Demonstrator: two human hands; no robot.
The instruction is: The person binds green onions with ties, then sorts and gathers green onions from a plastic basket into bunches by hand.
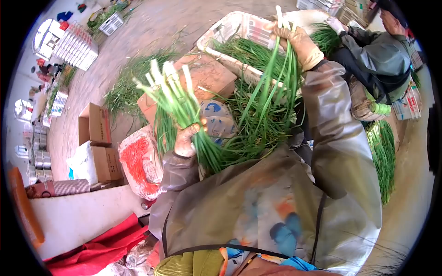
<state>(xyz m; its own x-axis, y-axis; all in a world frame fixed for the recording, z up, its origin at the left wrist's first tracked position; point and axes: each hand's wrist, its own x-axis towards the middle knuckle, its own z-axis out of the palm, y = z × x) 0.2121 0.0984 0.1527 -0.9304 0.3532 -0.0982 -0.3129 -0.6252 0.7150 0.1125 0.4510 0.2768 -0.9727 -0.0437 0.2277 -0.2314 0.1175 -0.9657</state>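
My left hand (186, 140) is wrapped round a thick bunch of green stalks (177, 99), white ends up, with long leaves trailing below. Raised higher at the right, my right hand (299, 43), in a tan glove, is closed on a few long green stalks (271, 76); their white ends stick up above the fingers and their leaves hang down. Beneath it a white plastic crate (230, 28) holds more loose greens (248, 53). A heap of green leaves (258, 124) lies between my hands, close to my apron.
A brown box (205, 76) stands beyond my left hand. Red strands (136, 158) lie on a sack at the left, near open cartons (96, 126). Another person (377, 55) sits at the upper right, handling greens. Tied greens (382, 156) lie at the right.
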